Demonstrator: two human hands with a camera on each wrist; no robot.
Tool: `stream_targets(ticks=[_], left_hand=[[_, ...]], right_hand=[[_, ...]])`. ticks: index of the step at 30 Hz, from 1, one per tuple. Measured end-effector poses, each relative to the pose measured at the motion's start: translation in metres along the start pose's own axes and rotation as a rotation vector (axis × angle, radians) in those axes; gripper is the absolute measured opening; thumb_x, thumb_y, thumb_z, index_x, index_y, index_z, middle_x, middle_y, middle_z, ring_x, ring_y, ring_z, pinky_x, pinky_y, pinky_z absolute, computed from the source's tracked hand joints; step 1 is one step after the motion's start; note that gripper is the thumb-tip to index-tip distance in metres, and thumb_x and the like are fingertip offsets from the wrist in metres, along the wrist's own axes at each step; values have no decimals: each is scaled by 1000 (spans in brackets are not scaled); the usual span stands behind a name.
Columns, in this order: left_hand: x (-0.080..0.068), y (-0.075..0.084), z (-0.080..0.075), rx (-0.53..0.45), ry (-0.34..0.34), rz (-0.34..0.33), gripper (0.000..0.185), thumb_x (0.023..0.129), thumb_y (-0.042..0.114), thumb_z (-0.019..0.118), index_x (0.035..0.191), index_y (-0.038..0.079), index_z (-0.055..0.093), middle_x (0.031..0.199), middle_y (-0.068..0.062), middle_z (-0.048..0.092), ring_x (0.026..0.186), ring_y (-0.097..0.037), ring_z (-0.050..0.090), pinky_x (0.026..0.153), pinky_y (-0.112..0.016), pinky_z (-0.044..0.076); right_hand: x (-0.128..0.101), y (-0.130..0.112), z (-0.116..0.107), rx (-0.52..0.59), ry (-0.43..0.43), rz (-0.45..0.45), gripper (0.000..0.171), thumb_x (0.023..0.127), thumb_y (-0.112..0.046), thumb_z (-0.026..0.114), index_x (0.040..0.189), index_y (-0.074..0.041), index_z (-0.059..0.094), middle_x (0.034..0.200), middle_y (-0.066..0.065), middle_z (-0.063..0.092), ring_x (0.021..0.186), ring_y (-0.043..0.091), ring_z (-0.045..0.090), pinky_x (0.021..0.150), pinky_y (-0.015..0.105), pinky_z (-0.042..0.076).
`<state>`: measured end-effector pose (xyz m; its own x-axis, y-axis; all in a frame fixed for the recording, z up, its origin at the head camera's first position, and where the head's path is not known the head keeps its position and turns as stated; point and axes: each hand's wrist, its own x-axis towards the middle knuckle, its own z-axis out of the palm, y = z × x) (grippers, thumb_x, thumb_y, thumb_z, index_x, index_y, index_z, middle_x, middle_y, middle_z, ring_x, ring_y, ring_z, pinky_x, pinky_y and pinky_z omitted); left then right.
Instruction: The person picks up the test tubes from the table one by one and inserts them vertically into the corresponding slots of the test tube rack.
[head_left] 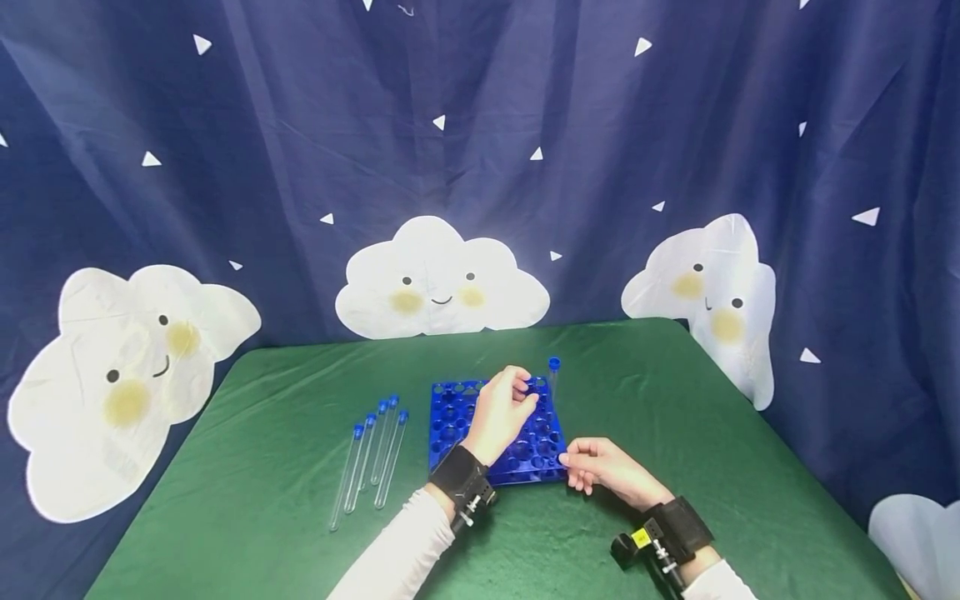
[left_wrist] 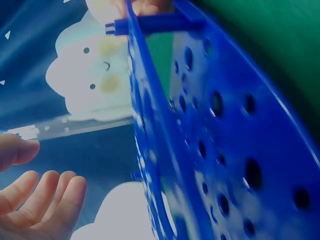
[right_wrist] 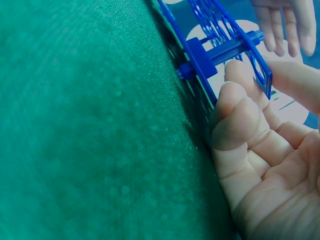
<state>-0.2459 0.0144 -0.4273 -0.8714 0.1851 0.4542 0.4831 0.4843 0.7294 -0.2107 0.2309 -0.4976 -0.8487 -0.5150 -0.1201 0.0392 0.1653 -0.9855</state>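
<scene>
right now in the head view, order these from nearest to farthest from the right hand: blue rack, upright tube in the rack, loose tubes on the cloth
1. blue rack: right hand grips its near right corner.
2. upright tube: standing at the rack's far right corner.
3. loose tubes: lying left of the rack.

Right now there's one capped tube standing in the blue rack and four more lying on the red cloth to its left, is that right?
Not quite: the cloth is green, not red, as the head view shows. The rest holds: one capped tube stands in the blue rack, and four more tubes lie on the cloth to its left.
</scene>
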Motion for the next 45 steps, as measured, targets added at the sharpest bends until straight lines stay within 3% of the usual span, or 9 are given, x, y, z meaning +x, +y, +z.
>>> stream_targets(ticks=[6,10,20,23,28,32,36,39,45], left_hand=[[-7,-13,-21,33,39,-14,24,84,8,72,105,3,61,93,-14,67,82,-20,67,73,-24,57],[-11,-26,-37,76,100,-25,22,83,8,72,102,3,63,93,-13,68,81,-20,67,73,-27,58],[-21,-71,-83,204,209,-162,21,84,12,71,102,4,65,92,-12,70,80,-23,67,74,-38,57],[-27,-83,-98,285,187,-269,22,84,14,70,102,3,65,92,-14,70,83,-28,67,77,-46,55],[-35,-98,-115,425,77,-417,23,83,14,68,100,-1,65,93,-20,71,87,-38,67,77,-52,54],[-39,-104,-120,481,18,-449,11,81,11,67,80,1,62,79,-18,68,72,-35,65,62,-47,52],[-41,-109,-120,498,-17,-468,31,77,9,64,55,11,43,58,-7,52,56,-25,51,49,-36,40],[-40,-111,-119,510,-27,-466,38,76,8,64,51,15,37,56,-6,50,54,-24,49,48,-37,41],[-38,-112,-116,531,-45,-476,23,77,9,66,59,8,52,68,-17,64,58,-31,60,51,-46,49]], right_hand=[[-1,-1,1,23,-4,4,21,98,-21,57,89,-2,54,73,-3,64,60,5,58,52,16,48],[-1,0,1,22,-5,4,21,98,-21,57,90,-1,54,73,-2,64,60,5,58,52,17,48],[-1,0,1,25,-8,4,21,98,-21,56,90,-1,54,73,-2,64,60,5,58,53,17,49],[0,1,1,28,-11,4,23,98,-21,57,91,0,54,74,-2,64,60,5,58,53,17,49],[-1,0,1,29,-10,1,23,97,-22,57,90,0,54,74,-2,64,60,5,58,53,17,49],[-1,0,1,29,-9,-2,22,97,-21,57,89,-1,54,73,-2,65,60,5,58,53,17,49],[-1,0,1,30,-8,2,26,98,-21,57,91,3,53,74,-2,65,60,5,58,53,16,49],[-1,0,1,23,-4,1,30,98,-21,57,92,8,52,74,-2,65,60,6,58,53,17,49],[0,0,1,22,-4,2,29,97,-22,57,91,6,53,74,-2,65,60,6,58,54,17,50]])
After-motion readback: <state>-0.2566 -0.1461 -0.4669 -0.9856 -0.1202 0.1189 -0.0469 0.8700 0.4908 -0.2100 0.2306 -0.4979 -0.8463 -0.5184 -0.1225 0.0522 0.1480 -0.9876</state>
